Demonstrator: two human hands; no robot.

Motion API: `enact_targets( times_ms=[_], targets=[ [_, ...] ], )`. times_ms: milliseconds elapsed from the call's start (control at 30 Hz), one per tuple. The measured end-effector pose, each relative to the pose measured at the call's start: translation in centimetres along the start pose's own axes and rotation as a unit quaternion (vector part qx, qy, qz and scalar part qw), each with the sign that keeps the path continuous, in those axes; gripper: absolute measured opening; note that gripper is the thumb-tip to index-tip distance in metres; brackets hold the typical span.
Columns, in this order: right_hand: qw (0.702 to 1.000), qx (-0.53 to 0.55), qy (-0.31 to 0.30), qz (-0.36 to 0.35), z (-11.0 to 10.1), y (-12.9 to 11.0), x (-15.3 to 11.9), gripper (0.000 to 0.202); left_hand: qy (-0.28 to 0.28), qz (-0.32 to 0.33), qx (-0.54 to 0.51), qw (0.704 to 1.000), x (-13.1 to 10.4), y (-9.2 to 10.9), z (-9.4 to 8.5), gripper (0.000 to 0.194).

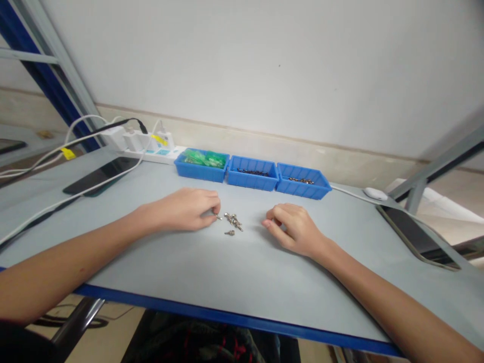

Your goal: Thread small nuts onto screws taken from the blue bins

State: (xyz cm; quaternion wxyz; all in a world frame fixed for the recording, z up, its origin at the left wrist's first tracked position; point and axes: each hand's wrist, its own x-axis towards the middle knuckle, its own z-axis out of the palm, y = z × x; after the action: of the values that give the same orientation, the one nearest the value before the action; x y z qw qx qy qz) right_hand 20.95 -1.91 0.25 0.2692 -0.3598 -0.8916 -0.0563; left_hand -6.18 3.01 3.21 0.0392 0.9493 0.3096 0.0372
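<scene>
A person's two bare forearms reach in from the bottom corners onto a grey table (212,272) with a blue front edge. Just left of the frame's centre, the left hand (185,209) rests knuckles-up, its fingertips pressed together on one small metal screw (218,217). Right beside it lies a small heap of screws (234,222), with one stray piece just below. To the right of centre, the right hand (293,227) rests loosely curled, holding nothing, a little apart from the heap.

Picking one screw cleanly seems to call for a light pinch and a lift away from the heap, so the neighbours do not scatter or roll.

Behind the hands, along the wall, stand three blue bins (252,174) in a row: the left holds green pieces, the other two dark small parts. In the upper left sits a white power strip (145,146) with plugs and cables trailing across the table, next to a dark phone (100,176). At the right edge lie another dark phone (416,234) and a white mouse (375,193). Nothing lies between the hands and the bins.
</scene>
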Motion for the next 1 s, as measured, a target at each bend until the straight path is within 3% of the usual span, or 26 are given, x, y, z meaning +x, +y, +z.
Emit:
enact_targets(
  times_ms=[167, 333, 500, 1000],
  targets=[
    [0.999, -0.014, -0.032, -0.001, -0.7, -2.1, 0.2, 0.022, 0.069, -0.015, 0.002, 0.997, -0.6, 3.1, -1.0, 0.014],
    [1.0, 0.017, -0.009, 0.008, -1.9, -5.4, 0.4, 0.021, 0.152, 0.051, -0.096, 0.982, -1.5, 5.6, -0.8, 0.009],
    [0.997, -0.015, 0.064, -0.05, -2.0, -5.9, 0.3, 0.018, 0.186, 0.068, -0.133, 0.971, -1.4, 5.5, 0.4, 0.007],
    [0.997, 0.0, 0.06, -0.044, -1.0, -6.1, 0.2, 0.011, 0.207, 0.106, -0.182, 0.955, -1.4, 5.9, 0.8, 0.006]
  ],
)
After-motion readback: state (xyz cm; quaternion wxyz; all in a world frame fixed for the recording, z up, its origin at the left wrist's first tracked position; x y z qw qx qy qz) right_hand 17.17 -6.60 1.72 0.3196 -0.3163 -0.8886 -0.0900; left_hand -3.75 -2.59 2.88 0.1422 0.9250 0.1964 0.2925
